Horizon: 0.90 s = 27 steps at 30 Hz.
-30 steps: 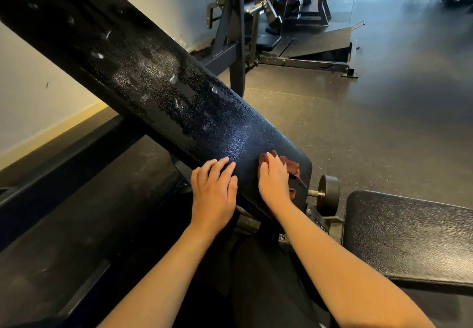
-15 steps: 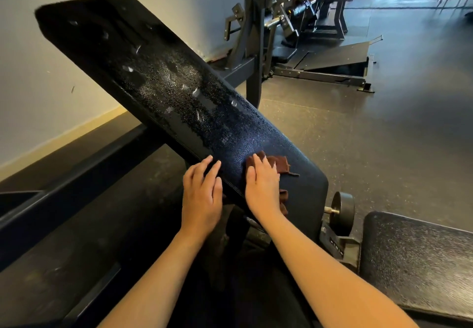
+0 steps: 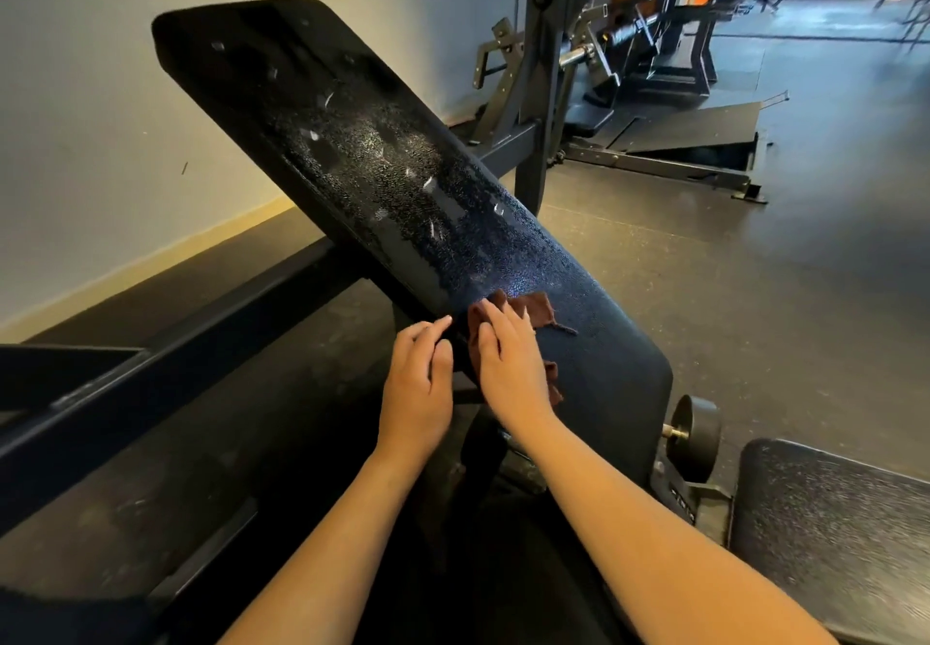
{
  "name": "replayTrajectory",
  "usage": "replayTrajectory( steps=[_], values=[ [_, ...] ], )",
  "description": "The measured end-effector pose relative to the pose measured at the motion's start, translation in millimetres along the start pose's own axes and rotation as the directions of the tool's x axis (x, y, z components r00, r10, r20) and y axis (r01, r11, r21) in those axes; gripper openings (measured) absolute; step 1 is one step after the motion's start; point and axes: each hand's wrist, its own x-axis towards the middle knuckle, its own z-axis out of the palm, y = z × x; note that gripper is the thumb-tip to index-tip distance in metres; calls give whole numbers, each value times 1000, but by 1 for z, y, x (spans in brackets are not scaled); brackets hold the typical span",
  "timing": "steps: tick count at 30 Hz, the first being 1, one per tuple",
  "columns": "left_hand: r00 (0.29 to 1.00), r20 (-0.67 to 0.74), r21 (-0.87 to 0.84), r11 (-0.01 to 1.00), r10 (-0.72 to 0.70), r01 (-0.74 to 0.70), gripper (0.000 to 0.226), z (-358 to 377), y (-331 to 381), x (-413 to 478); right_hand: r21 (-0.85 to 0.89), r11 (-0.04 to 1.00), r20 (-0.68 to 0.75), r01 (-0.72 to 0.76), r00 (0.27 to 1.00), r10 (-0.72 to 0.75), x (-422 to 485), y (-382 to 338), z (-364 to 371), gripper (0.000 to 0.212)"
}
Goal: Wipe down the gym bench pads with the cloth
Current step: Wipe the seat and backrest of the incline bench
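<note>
The inclined black back pad (image 3: 402, 181) slopes from upper left to lower right, and droplets cover its middle. A dark brown cloth (image 3: 536, 310) lies on the pad's lower part. My right hand (image 3: 511, 362) presses flat on the cloth with straight fingers. My left hand (image 3: 420, 385) sits just left of it at the pad's left edge; its fingers are loosely bent, the fingertips touch the edge, and it holds nothing. The black seat pad (image 3: 835, 534) lies at the lower right.
A round black adjustment knob (image 3: 697, 435) sticks out between the two pads. A dark steel frame beam (image 3: 166, 367) runs along the left. Behind the pad stands a rack upright (image 3: 541, 81) with more gym machines (image 3: 669, 50) on the rubber floor.
My right hand has slid the cloth leftward towards the pad's left edge. My left hand has slipped off the pad surface to its edge. The view has pulled back and tilted up.
</note>
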Motion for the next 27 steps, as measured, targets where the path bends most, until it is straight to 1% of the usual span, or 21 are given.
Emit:
replayTrajectory(
  steps=[2, 4, 6, 8, 10, 12, 13, 14, 16, 17, 18, 20, 21, 23, 24, 27],
  values=[
    [995, -42, -85, 993, -87, 83, 37, -4, 3, 3, 71, 997, 68, 21, 997, -26, 10, -26, 9, 41],
    [979, -128, -187, 973, -157, 132, 38, -11, 5, 8, 157, 986, 161, 63, 983, -89, 18, -53, 19, 42],
    [962, -193, -285, 949, -194, 134, 40, -17, 6, 16, 245, 966, 203, 79, 970, -131, 20, -73, 27, 42],
    [963, -200, -295, 948, -181, 117, 41, -21, 8, 25, 298, 951, 193, 88, 970, -150, 20, -83, 26, 40],
    [976, -200, -194, 980, -92, 52, 42, -20, 8, 39, 280, 954, 161, 105, 975, -155, 23, -86, 18, 39],
    [974, -224, 35, 999, 18, -11, 41, -21, 2, 59, 179, 969, 91, 169, 978, -188, 32, -80, 11, 36],
    [965, -256, 172, 985, 57, -12, 40, -22, -4, 69, 124, 971, 58, 204, 976, -212, 36, -75, 9, 34],
    [954, -293, 276, 961, 68, 16, 40, -24, -9, 77, 73, 972, 28, 224, 974, -226, 40, -68, 7, 33],
    [939, -336, 360, 931, 74, 55, 40, -24, -16, 81, -2, 975, 1, 222, 975, -222, 41, -54, 6, 31],
    [942, -325, 345, 938, 85, 34, 40, -21, -16, 77, -12, 976, -3, 218, 976, -218, 40, -47, 7, 32],
    [953, -293, 275, 961, 82, 1, 42, -15, -14, 70, -5, 976, -12, 219, 976, -219, 37, -41, 9, 32],
    [977, -210, 108, 994, 32, -9, 49, 2, -5, 52, 49, 979, -54, 196, 980, -194, 31, -35, 11, 31],
    [982, -185, 81, 997, 20, -5, 53, 10, -2, 44, 94, 982, -80, 165, 984, -157, 30, -35, 11, 30],
    [987, -155, 131, 991, 46, -25, 57, 20, -2, 33, 197, 975, -92, 105, 992, -88, 30, -40, 9, 28],
    [988, -141, 165, 985, 67, -43, 58, 22, -4, 32, 225, 969, -89, 103, 992, -85, 32, -42, 8, 27],
    [984, -144, 236, 969, 107, -71, 52, 12, -10, 44, 184, 969, -94, 164, 984, -149, 40, -47, 10, 26]
  ],
)
